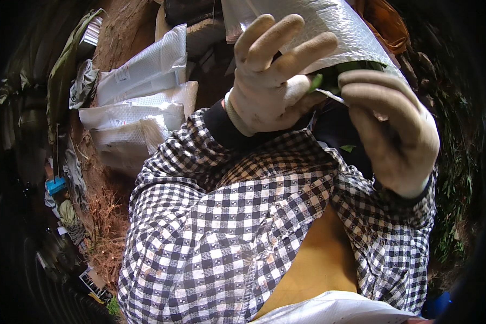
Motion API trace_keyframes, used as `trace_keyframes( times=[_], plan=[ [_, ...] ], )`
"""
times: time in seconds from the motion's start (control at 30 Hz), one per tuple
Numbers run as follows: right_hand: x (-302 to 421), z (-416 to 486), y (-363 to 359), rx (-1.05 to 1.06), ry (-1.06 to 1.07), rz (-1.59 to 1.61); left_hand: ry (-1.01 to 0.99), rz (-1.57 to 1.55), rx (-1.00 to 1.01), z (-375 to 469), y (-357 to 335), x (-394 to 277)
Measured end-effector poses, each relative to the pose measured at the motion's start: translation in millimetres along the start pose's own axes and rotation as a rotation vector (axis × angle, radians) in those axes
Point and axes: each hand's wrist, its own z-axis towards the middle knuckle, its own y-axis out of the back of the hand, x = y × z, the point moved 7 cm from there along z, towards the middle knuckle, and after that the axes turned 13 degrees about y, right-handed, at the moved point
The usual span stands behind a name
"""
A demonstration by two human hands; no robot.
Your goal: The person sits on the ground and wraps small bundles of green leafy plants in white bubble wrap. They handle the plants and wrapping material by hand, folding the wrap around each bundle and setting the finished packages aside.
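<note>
My left hand (267,85), in a pale, soiled knit glove, has several fingers spread upward, with its thumb side towards a thin white strip (330,96). A small green leaf (316,82) shows beside that thumb. My right hand (393,125), gloved alike and slightly blurred, curls its fingers and thumb around the strip's other end. The strip spans the short gap between both hands. Just beyond them lies a large bubble-wrap sleeve (336,28), with dark green foliage (348,68) at its near opening. A loose leaf (348,148) rests on dark cloth below the hands.
Several bubble-wrap packages (141,83) bearing labels lie at the left on reddish soil (119,38). Bare-rooted fibres or twigs (105,231) lie nearer. An orange plastic bag (382,24) sits at the upper right, and grassy plants (455,174) line the right side.
</note>
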Motion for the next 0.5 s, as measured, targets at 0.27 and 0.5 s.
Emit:
trace_keyframes(
  times=[0.27,0.5],
  plan=[
    [-12.4,-6.0,-27.7,0.137,0.035,-0.232,0.117,-0.123,0.155,-1.1,23.2,12.2],
    [-0.7,-15.2,-17.3,-0.041,0.202,-0.484,0.092,-0.283,-0.037,0.5,51.7,4.2]
  ],
)
